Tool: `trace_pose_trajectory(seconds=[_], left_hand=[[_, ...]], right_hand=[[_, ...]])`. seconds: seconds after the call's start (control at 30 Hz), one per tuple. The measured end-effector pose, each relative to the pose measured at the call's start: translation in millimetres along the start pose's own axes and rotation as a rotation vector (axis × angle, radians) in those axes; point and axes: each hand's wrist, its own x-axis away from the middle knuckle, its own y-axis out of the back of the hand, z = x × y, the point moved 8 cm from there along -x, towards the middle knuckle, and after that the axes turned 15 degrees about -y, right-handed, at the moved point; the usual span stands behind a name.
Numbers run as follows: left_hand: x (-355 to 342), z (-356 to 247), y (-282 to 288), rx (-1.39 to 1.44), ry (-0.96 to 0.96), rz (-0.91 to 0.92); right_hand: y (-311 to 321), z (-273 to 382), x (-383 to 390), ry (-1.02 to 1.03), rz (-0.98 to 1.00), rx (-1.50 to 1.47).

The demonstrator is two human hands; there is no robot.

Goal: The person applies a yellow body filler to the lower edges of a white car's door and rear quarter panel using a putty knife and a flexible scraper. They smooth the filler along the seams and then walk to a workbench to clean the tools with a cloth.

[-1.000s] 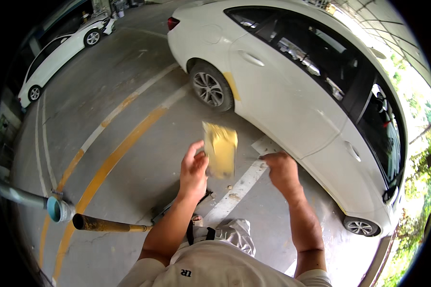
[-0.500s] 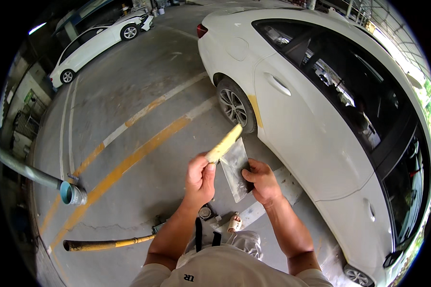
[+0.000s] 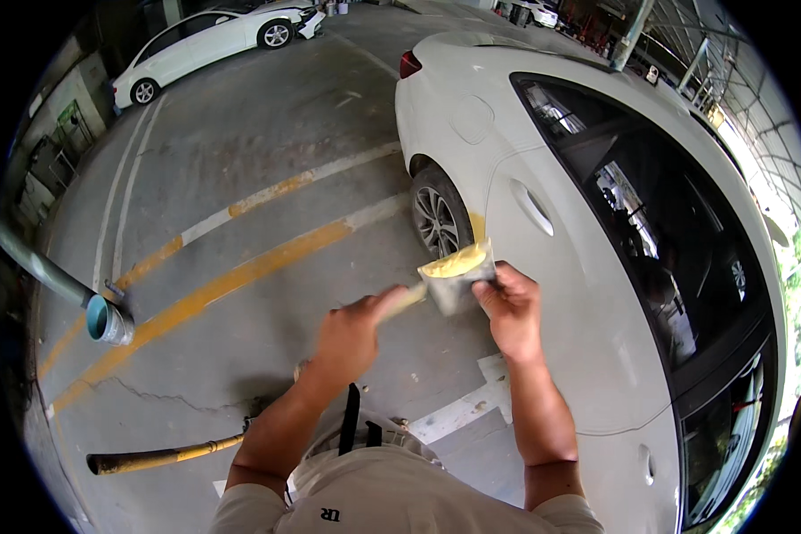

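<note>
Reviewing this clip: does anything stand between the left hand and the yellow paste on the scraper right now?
Only the blurred tool in the left hand itself; nothing else visible blocks the way to the yellow paste on the scraper in the right hand.

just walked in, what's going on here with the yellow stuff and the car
Beside the nearer white car, a person's right hand holds a grey flat spreader with yellow paste along its far edge. The left hand holds a thin yellowish tool close to the spreader; it is blurred, so contact is unclear. A yellow patch marks the car beside its rear wheel.
</note>
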Motion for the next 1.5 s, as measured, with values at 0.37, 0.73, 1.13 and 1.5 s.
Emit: trace_pose_trajectory(seconds=[0.37, 0.73, 1.13, 1.5], left_hand=[[-83, 194, 35, 0.557, -0.022, -0.423], [-179, 338, 21, 0.964, 0.288, -0.009], [-290, 380, -51, 0.992, 0.229, 0.051], [-304, 344, -251, 1.682, 0.714, 1.154]], right_hand=[[-117, 32, -130, 0.721, -0.508, 0.697], [-147, -69, -290, -0.023, -0.149, -1.04], [-79, -99, -339, -0.119, -0.378, 0.706], [-35, -193, -303, -0.246, -0.304, -1.352]])
